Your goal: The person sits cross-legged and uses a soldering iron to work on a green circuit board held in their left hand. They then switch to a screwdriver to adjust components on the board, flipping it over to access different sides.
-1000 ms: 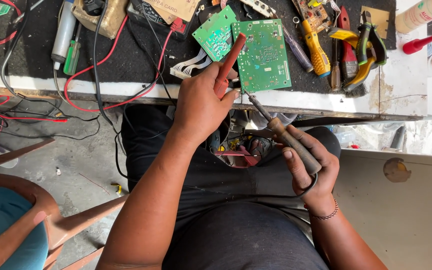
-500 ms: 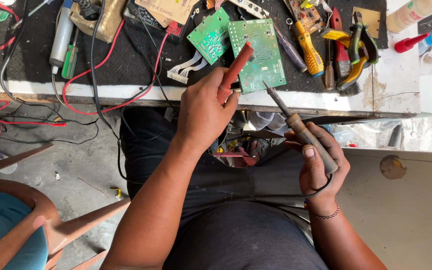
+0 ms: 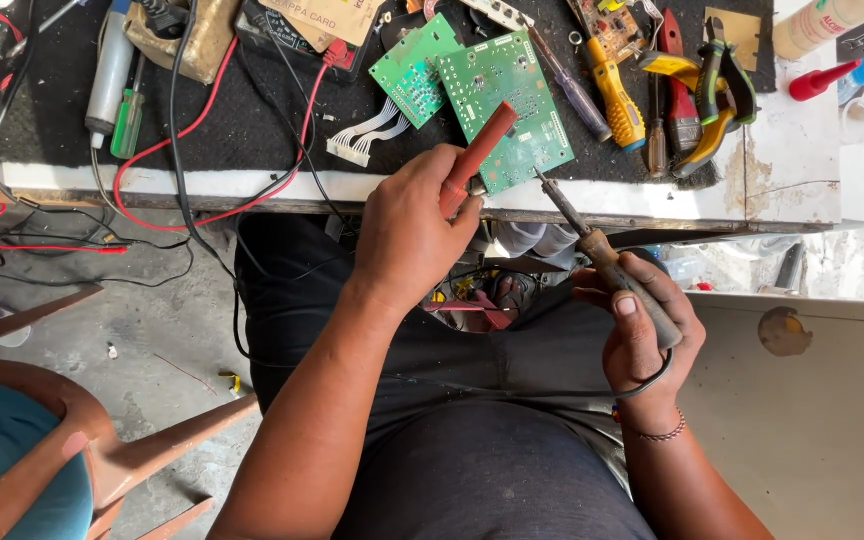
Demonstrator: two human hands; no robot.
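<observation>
My left hand (image 3: pixel 407 225) grips a red-handled tool (image 3: pixel 476 155) that slants up over the near edge of a green circuit board (image 3: pixel 508 105). My right hand (image 3: pixel 637 330) holds a soldering iron (image 3: pixel 602 255) by its brown handle, its metal tip pointing up-left and nearly touching the board's lower right edge. The iron's black cord loops under my right wrist. A smaller green circuit board (image 3: pixel 414 70) with white ribbon wires lies just left of the large one, partly under it.
The black mat on the workbench (image 3: pixel 252 130) holds red and black cables, a yellow-handled screwdriver (image 3: pixel 617 95), pliers (image 3: pixel 717 95), a red-capped bottle (image 3: pixel 822 80) and other tools. A reddish chair (image 3: pixel 72 440) stands on the floor at lower left. My lap fills the bottom centre.
Both hands have risen toward the bench. The red-handled tool and the soldering iron tip now reach the large green board's near edge.
</observation>
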